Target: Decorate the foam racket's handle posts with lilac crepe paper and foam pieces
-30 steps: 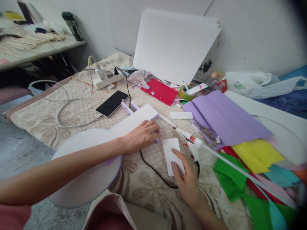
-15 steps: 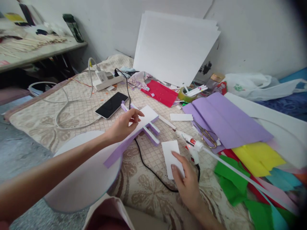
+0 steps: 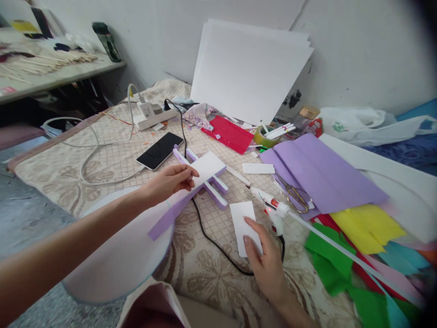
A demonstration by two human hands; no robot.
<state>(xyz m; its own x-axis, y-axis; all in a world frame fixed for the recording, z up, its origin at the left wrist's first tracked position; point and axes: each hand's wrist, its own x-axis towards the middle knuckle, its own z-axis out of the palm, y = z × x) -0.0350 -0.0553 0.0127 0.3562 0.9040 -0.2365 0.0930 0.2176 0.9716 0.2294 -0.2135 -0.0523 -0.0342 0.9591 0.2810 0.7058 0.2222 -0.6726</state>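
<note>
My left hand grips the edge of a long foam strip, white on top and purple underneath, and holds it tilted above the cloth. Beneath its far end lie purple-and-white foam bars. My right hand rests with fingers stretched flat on a small white card. A hot glue gun with a white stick lies just right of that card, and its black cord runs between my hands.
A round white disc lies under my left forearm. A phone, power strip and cables sit at the back left. Purple sheets, scissors and coloured paper fill the right. White boards lean on the wall.
My left hand has lifted the foam strip off the cloth and tilted it, uncovering the purple-and-white bars. My right hand has stayed on the white card.
</note>
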